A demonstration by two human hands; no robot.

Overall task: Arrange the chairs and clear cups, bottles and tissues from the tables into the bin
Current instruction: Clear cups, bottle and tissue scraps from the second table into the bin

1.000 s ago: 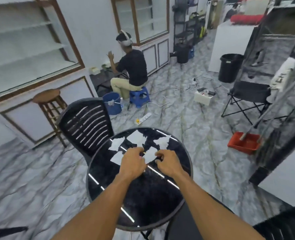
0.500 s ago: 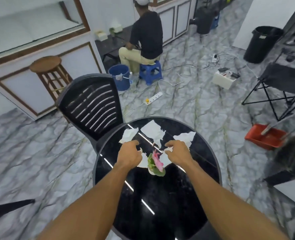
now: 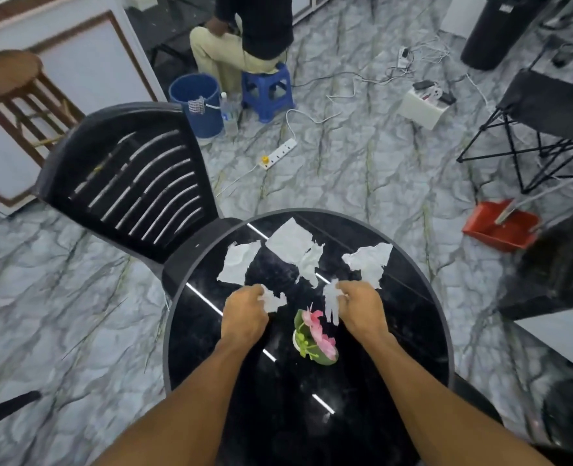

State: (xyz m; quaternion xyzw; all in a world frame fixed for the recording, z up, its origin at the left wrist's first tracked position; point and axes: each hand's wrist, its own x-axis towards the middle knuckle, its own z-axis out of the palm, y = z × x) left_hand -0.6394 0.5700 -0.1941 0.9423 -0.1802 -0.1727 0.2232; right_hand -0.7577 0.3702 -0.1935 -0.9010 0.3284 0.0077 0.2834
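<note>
Both hands worked over the far half of the round black table (image 3: 413, 348). The left hand (image 3: 244, 316) pinched a small torn tissue scrap (image 3: 273, 301) between curled fingers and thumb. The right hand (image 3: 360, 307) gripped a narrow tissue strip (image 3: 329, 304) that hung down toward the table top. Three loose sheets lay flat on the table, all on the far side of the hands. The left sheet (image 3: 238, 262) lay just beyond the left hand and the right sheet (image 3: 367, 262) just beyond the right hand. The middle sheet (image 3: 292, 245) lay farthest off, between the two. The left sheet ran with its long axis near to far; the right sheet ran mostly left to right. Each outer sheet was therefore nearer to the hand on its own side, and the middle sheet was about equally near to both. A pink flower ornament (image 3: 315, 334) sat between the wrists, apart from the sheets. A black chair (image 3: 127, 183) stood at the far left, close against the table rim. The black bin (image 3: 490, 31) stood at the far right of the room, well apart from the table. Judgement: collection appeared partly done, and the next reach would go forward with both hands already loaded.
</note>
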